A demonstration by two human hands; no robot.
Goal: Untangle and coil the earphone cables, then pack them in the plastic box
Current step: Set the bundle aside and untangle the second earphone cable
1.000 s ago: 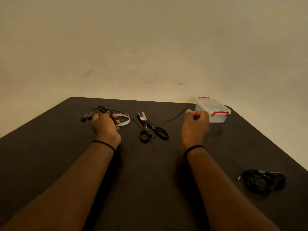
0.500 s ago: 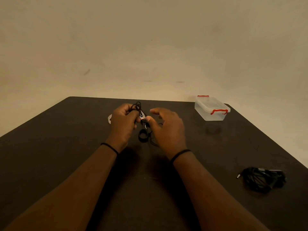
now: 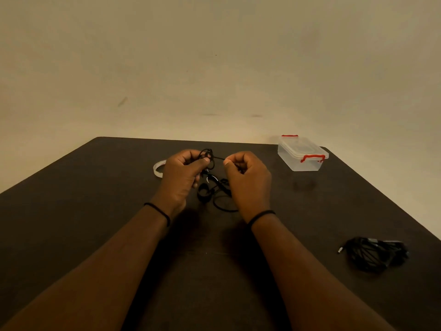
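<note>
At about 10 o'clock from your hands, a white tape roll (image 3: 158, 168) lies flat on the dark table (image 3: 71, 211), partly hidden behind your left hand.

Your left hand (image 3: 182, 174) is raised just above the table centre, fingers curled, thumb pressed over a small bunch of black cable (image 3: 208, 156). The cable is thin and black, gathered into a few loose loops that stick up above your thumb and fingers. From that bunch a short, straight stretch runs toward 3 o'clock to your right hand.

Below the gap between your hands, at 6 o'clock from the bunch, scissors (image 3: 210, 191) lie on the table with black handles toward you; the blades are mostly hidden by cable and hand. More black cable hangs and loops around them, and whether it touches them you cannot tell.

Your right hand (image 3: 248, 177) is level with the left and close beside it, fingers curled, thumb and forefinger pinching the other end of the straight stretch.

At 2 o'clock from your hands, near the far right corner, stands the clear box (image 3: 301, 154), lid on, with red clips at both ends.

At 4 o'clock, near the right edge, a second bundle (image 3: 374, 255) of black cables lies in a tangled heap, a plug tip poking out on its left.
</note>
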